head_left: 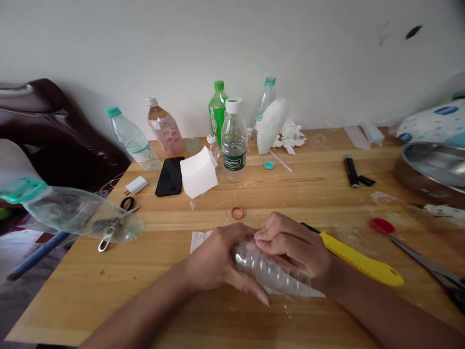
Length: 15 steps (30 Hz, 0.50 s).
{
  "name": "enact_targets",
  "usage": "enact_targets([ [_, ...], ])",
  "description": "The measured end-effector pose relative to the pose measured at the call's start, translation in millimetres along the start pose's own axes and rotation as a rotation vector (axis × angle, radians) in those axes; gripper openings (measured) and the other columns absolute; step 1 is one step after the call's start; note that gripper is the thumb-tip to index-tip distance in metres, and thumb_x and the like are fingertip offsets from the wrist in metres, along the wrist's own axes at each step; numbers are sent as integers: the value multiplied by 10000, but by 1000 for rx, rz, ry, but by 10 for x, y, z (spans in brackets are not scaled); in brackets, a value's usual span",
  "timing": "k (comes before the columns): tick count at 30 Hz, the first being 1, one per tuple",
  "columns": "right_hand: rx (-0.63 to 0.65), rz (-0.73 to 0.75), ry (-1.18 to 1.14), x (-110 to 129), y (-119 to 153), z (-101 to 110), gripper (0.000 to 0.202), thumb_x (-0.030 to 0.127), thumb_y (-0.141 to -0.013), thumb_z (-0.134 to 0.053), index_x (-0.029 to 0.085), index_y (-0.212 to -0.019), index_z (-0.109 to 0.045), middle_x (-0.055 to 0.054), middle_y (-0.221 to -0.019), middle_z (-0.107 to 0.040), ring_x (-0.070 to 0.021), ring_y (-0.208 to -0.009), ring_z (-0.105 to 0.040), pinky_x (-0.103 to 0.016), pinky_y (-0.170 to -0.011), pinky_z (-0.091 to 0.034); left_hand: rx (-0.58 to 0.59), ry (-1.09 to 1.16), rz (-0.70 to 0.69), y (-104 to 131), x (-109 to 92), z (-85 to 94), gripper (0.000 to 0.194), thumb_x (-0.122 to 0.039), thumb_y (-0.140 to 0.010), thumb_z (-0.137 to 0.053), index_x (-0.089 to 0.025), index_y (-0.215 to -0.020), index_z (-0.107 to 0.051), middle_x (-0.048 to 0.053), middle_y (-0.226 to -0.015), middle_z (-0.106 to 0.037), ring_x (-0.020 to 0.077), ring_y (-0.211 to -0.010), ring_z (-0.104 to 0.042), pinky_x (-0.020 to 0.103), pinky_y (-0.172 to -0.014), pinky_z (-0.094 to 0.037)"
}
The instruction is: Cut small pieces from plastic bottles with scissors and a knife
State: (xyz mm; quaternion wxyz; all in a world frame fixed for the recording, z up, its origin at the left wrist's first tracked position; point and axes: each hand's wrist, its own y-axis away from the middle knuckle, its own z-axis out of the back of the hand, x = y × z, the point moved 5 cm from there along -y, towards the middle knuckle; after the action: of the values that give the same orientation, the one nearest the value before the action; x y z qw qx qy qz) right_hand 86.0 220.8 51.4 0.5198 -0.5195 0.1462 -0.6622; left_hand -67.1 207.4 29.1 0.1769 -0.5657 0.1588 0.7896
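A clear ribbed plastic bottle piece (pixel 267 271) lies on its side on the wooden table (pixel 145 295) near the front edge, over a white sheet (pixel 199 238). My left hand (pixel 218 261) wraps its left end, fingers stretched along its underside. My right hand (pixel 290 247) is closed over the top of it. A yellow utility knife (pixel 363 264) lies right behind my right wrist. A red ring (pixel 237 213) lies just beyond my hands.
Several bottles (pixel 234 140) stand at the back, with a black phone (pixel 170 176), a white tissue block (pixel 198 173), crumpled tissue (pixel 290 135) and a teal cap (pixel 269 165). A crushed bottle (pixel 72 213) and scissors (pixel 116 223) lie left. A metal bowl (pixel 432 169), black marker (pixel 351 171) and red-handled tool (pixel 414 249) lie right.
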Motion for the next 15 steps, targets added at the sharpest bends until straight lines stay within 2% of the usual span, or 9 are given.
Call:
enact_targets([
  [7, -2, -25, -50, -69, 30, -22, 192, -17, -856, -640, 162, -849, -570, -13, -847, -553, -130, -792, -542, -314, -682, -506, 2, -13, 99, -2, 38, -18, 640, -446, -460, -945, -165, -977, -695, -13, -796, -674, 160, -716, -580, 238, -602, -444],
  [15, 7, -43, -77, -103, 12, -16, 159, 52, -874, -653, 187, -850, -573, -5, -833, -544, -135, -767, -548, -312, -668, -511, 29, 7, 149, -5, 61, -54, 588, -419, -487, -928, -161, -959, -690, -28, -762, -635, 139, -693, -544, 230, -588, -422],
])
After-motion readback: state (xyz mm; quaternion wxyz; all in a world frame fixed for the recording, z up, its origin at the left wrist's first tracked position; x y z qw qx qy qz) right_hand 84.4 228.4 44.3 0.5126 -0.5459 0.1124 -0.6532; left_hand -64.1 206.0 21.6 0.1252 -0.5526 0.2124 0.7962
